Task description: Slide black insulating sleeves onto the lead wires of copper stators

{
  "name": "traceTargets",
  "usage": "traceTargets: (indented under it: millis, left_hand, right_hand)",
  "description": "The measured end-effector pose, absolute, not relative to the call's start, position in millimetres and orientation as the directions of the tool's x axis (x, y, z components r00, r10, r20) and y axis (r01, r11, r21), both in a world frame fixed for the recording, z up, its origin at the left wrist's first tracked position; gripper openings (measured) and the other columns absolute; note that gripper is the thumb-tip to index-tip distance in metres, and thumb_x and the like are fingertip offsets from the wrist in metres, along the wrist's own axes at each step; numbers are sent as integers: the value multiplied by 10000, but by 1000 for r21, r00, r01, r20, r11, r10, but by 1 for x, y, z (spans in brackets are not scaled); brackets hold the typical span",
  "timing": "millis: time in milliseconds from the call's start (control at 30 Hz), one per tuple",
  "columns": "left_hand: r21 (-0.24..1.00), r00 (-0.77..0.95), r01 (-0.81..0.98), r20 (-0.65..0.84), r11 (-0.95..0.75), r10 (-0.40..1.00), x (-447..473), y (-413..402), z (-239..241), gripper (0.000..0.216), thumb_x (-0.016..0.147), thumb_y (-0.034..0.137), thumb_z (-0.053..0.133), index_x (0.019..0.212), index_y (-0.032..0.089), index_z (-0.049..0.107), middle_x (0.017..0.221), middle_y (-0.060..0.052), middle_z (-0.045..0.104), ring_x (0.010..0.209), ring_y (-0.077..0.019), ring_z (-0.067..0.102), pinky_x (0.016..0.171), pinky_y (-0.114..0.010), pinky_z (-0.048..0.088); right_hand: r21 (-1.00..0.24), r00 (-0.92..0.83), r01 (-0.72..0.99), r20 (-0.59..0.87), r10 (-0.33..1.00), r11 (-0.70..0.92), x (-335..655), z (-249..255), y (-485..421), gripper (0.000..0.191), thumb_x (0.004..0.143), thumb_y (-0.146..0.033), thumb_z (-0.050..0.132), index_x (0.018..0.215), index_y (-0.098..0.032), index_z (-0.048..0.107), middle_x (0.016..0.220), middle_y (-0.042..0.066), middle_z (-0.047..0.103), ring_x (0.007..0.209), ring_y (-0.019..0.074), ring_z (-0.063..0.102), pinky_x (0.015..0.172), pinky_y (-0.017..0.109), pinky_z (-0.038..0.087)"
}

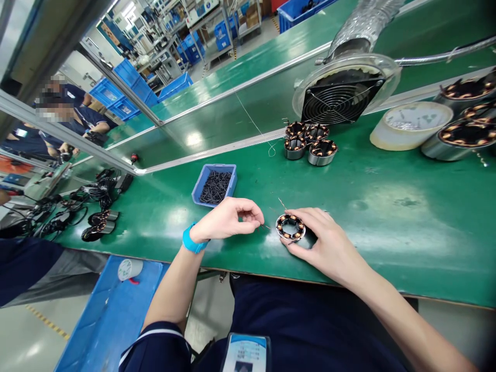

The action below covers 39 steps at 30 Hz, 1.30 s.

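My right hand [325, 240] grips a ring-shaped motor stator [290, 228] with copper windings, fingers behind it and thumb in front. The stator rests on or just above the green bench, and a twisted wire lead [282, 203] sticks up from its far side. To its left my left hand [239, 219], with a blue band at the wrist, has thumb and forefinger pinched together. A thin dark piece [265, 226] pokes out from those fingertips toward the stator; whether it is a sleeve or a wire end I cannot tell. Behind that hand stands a blue bin [196, 188] of short black tubes.
Several small stators [322, 153] stand at the back below a fan [333, 101] with a foil duct. Rightward are a whitish cup [411, 126] and larger stators [453, 142]. Black cables [103, 191] lie at left, near co-workers. A blue tray [112, 310] sits below the bench edge.
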<state>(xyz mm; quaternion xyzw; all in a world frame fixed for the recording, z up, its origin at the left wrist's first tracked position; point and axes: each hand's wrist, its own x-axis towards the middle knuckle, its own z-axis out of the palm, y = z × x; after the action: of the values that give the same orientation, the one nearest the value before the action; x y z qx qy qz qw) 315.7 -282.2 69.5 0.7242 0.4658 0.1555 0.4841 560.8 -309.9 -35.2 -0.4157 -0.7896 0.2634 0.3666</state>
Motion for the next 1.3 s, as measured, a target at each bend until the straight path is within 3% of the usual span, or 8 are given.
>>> traceTargets:
  millis: [333, 567, 667, 833, 1300]
  left_hand:
    - [855, 502, 510, -206, -95, 840, 331, -289, 61, 99, 866, 172, 642, 878, 154, 739, 853, -43, 724, 754, -125, 633, 703, -226, 508]
    - [884, 478, 467, -281, 31, 832, 320, -293, 67, 142, 898, 283, 684, 907, 154, 743, 821, -48, 713, 656, -110, 616, 593, -211, 522]
    - [885, 346, 465, -190, 8, 919, 318, -290, 72, 139, 887, 289, 706, 904, 154, 737, 808, -41, 709, 624, -102, 602, 568, -207, 510]
    - [810, 252, 543, 97, -223, 963, 326, -283, 69, 96, 898, 241, 681, 888, 168, 743, 873, -42, 736, 766, -126, 638, 694, -234, 513]
    - [753, 307, 586, 134, -298, 942, 332, -283, 64, 98, 912, 193, 643, 885, 177, 735, 847, -24, 717, 744, -117, 594, 681, -236, 479]
  right_hand:
    - [-715, -389, 450, 382, 839, 534, 560, -34, -310, 408, 912, -316, 660, 1295, -226, 554, 1179, 102, 662, 1075, 301, 633, 939, 482, 492]
    - [-714, -388, 448, 386, 837, 538, 560, -35, -310, 411, 922, -332, 669, 1298, -226, 538, 1177, 104, 662, 1071, 299, 631, 935, 494, 493]
    - [-714, -387, 448, 388, 837, 538, 560, -34, -310, 408, 930, -349, 664, 1299, -227, 539, 1177, 107, 665, 1073, 303, 632, 938, 503, 496]
    - [-721, -382, 450, 379, 843, 528, 560, -34, -310, 402, 931, -357, 661, 1296, -237, 542, 1184, 105, 662, 1084, 309, 629, 931, 500, 501]
    - [-713, -391, 453, 381, 838, 535, 560, -35, -310, 418, 926, -345, 670, 1303, -226, 535, 1172, 102, 662, 1075, 304, 633, 932, 487, 494]
